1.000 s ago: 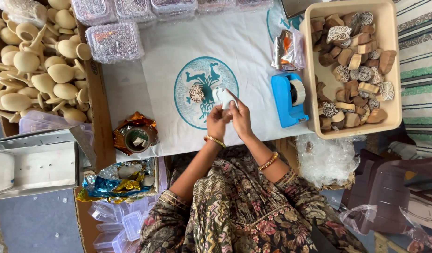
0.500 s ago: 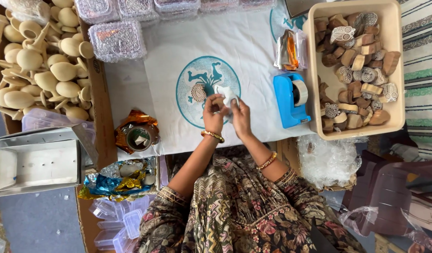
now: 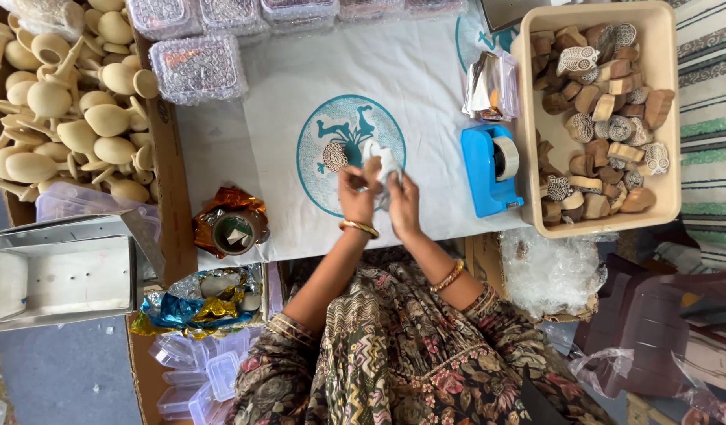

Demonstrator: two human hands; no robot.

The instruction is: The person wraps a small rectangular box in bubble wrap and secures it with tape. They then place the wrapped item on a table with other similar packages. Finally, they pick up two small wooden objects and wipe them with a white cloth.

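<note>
White wrapping [image 3: 385,161] pinched by fingers of left hand [image 3: 356,195] and right hand [image 3: 404,206], over teal round emblem [image 3: 349,149].

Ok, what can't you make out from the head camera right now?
- What the left hand and right hand hold: a small white thing, mostly covered by the fingers.
- The carving on the wooden blocks in the tray: too small.
- The contents of the clear boxes: blurred by their lids, and the top edge cuts some off.
- The round dish in foil: contents unclear.
</note>
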